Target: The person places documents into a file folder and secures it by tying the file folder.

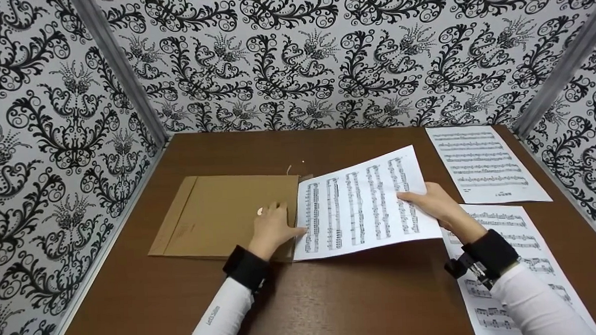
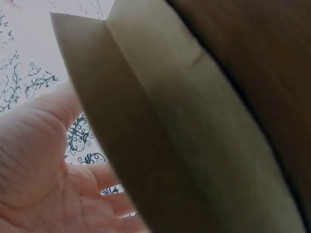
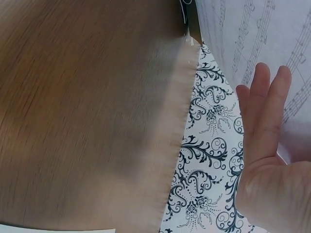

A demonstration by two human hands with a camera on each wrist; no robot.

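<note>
A brown kraft envelope with a round white button lies at the left of the table. My left hand rests on its right part, the thumb at the edge where paper and envelope meet. The left wrist view shows the palm beside the brown envelope edge. My right hand pinches a sheet of music by its right side, thumb on top, fingers underneath. That sheet is tilted up at the right, its left edge at the envelope's right side. Whether its left edge is inside is unclear.
Two further music sheets lie at the right: one at the back, one nearer under the right forearm. The brown wooden table is bounded by patterned walls. A short string shows behind the envelope.
</note>
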